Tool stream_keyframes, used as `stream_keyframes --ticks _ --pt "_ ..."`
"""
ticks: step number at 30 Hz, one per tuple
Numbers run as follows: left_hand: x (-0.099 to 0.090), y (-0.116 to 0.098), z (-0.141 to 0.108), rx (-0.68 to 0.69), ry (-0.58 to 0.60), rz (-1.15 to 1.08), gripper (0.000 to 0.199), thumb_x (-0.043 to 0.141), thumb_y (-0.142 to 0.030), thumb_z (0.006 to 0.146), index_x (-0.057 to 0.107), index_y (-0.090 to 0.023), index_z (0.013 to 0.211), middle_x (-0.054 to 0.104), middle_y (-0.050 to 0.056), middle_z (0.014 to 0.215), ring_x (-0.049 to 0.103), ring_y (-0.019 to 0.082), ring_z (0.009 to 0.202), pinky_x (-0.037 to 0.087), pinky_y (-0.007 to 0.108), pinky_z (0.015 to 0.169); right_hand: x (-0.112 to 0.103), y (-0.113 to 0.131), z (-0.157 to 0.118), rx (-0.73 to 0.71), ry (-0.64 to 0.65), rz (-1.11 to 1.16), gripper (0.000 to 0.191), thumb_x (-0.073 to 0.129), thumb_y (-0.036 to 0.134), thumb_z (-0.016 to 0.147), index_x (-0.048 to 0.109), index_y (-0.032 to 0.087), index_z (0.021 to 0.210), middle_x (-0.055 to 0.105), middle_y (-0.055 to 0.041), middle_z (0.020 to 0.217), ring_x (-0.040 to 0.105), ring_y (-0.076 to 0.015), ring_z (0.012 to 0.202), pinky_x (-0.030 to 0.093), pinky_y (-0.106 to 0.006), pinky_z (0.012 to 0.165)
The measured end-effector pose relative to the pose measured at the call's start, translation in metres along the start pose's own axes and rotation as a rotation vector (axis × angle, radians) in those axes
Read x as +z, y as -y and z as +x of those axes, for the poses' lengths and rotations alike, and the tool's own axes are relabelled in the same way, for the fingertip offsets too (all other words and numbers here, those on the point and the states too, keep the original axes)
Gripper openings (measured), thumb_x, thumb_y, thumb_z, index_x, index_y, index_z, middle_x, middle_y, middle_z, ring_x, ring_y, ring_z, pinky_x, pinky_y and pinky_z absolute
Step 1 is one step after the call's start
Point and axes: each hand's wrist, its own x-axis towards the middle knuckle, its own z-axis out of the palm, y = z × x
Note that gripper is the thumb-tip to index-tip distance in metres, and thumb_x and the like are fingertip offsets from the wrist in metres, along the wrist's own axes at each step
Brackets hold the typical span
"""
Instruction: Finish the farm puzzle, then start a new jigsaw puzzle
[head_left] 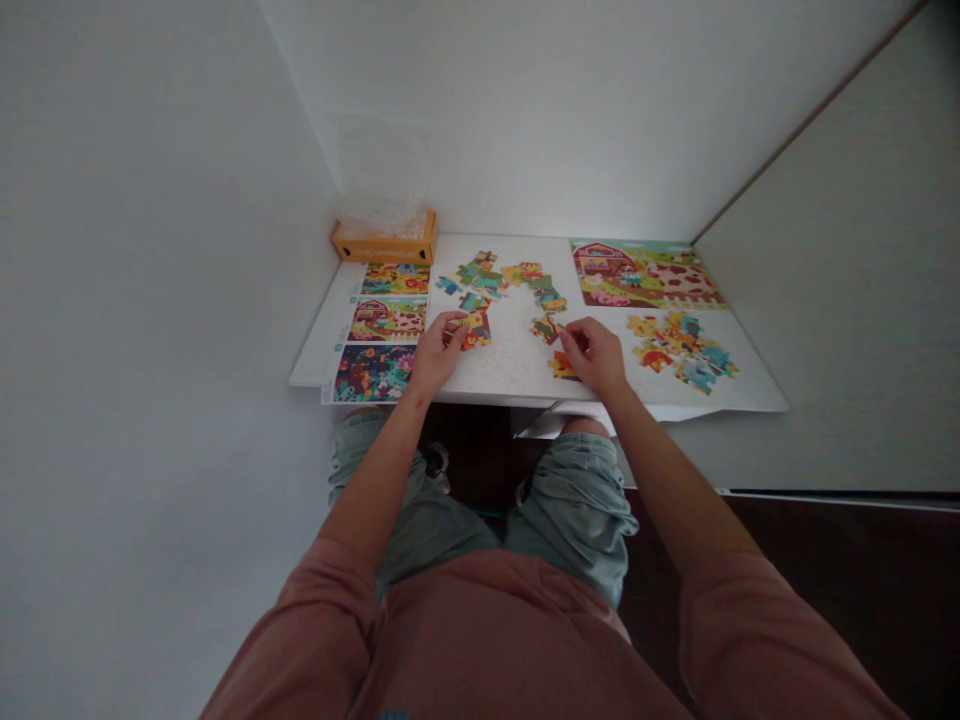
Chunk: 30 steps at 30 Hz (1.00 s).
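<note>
Jigsaw puzzle pieces lie on a white table in front of me. My left hand (441, 348) is closed at the left, its fingertips pinching the edge of a colourful puzzle piece (478, 329). My right hand (596, 352) is closed too, thumb and finger at the edge of another puzzle piece (545, 328) with yellow, green and brown on it. Just below that lies an orange-yellow piece (561, 367), close to my right hand. Beyond my hands a loose group of green and blue pieces (480, 277) and a curved row of pieces (541, 287) rest on the table.
A yellow box (386, 248) with clear plastic stands at the back left. Below it lies a sheet with three pictures (386, 320). A farm picture (645, 275) lies at the back right, with a heap of puzzle pieces (684, 350) in front. Walls border the table (517, 375).
</note>
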Motion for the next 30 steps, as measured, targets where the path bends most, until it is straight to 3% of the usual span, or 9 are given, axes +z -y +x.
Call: stream_keyframes --ticks 6,13,17,24,30 --pt "0.001 0.000 -0.001 0.059 -0.014 0.028 0.023 0.039 -0.030 0.075 0.043 -0.026 0.096 0.050 0.001 0.071 0.047 0.014 0.063 0.036 0.027 0.056 -0.011 -0.001 -0.002 0.013 -0.035 0.073 0.023 0.031 0.042 0.073 0.045 0.030 0.087 0.050 -0.0041 0.081 0.047 -0.0190 0.070 0.039 -0.037 0.062" --pt "0.008 0.006 0.002 0.075 -0.033 0.013 0.023 0.040 -0.028 0.074 0.043 -0.023 0.097 0.049 0.000 0.069 0.045 0.010 0.058 0.035 0.023 0.051 -0.030 -0.015 -0.028 -0.048 0.087 -0.206 0.037 0.046 0.050 0.062 0.046 0.032 0.095 0.043 -0.0043 0.097 0.039 -0.0251 0.090 0.030 -0.043 0.076" --pt "0.010 0.011 0.003 0.099 -0.033 0.001 0.023 0.041 -0.028 0.074 0.043 -0.023 0.096 0.049 -0.001 0.070 0.044 0.009 0.057 0.034 0.021 0.050 -0.022 -0.012 -0.034 -0.052 0.134 -0.242 0.039 0.040 0.053 0.065 0.045 0.032 0.097 0.043 -0.0044 0.098 0.039 -0.0242 0.090 0.031 -0.042 0.074" --pt "0.009 0.013 0.002 0.120 -0.010 0.073 0.024 0.041 -0.031 0.074 0.043 -0.024 0.097 0.049 -0.001 0.069 0.044 0.009 0.056 0.034 0.021 0.050 -0.001 0.013 -0.021 -0.187 0.229 -0.233 0.045 0.034 0.056 0.066 0.040 0.031 0.103 0.041 -0.0029 0.103 0.034 -0.0227 0.096 0.029 -0.039 0.077" --pt "0.009 0.011 0.001 0.129 0.001 0.078 0.025 0.040 -0.032 0.074 0.043 -0.024 0.098 0.049 -0.001 0.068 0.044 0.009 0.056 0.034 0.020 0.050 0.000 0.011 -0.001 -0.200 0.233 -0.252 0.042 0.023 0.046 0.076 0.031 0.027 0.113 0.032 -0.0003 0.116 0.028 -0.0226 0.103 0.022 -0.041 0.081"
